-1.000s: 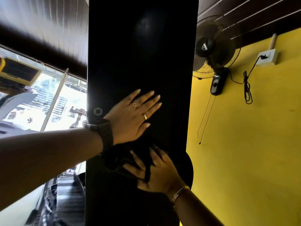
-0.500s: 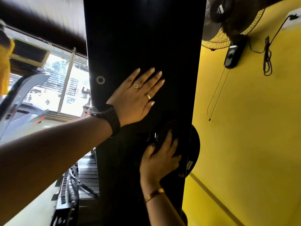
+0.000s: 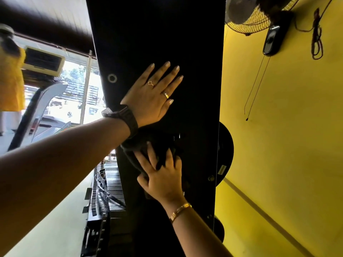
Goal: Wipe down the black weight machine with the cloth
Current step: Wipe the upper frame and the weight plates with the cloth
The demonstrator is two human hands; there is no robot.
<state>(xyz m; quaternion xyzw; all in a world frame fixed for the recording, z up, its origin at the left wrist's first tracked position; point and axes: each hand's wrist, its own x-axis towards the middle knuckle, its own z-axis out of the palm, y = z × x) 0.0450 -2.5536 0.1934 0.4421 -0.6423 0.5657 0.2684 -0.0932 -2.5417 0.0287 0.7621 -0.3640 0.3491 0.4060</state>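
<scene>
— Head view: we face the black weight machine (image 3: 157, 34); fan (image 3: 246, 15) on the yellow wall (image 3: 278, 145) right.

— Our left hand (image 3: 152, 97) lies flat, fingers spread; right hand (image 3: 163, 179) presses the dark cloth (image 3: 141, 145) against the panel.

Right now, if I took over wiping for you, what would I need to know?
Left hand: open, flat on the black panel, bracing, no cloth.
Right hand: fingers spread, pressing the dark cloth against the panel just under the left wrist.
The cloth is bunched at mid-height, near the panel's left edge.
Done: can't tell which parts are clean; the black surface shows no marks.
Left: probably the panel above the left hand and below the right, judging by where the cloth sits.
</scene>
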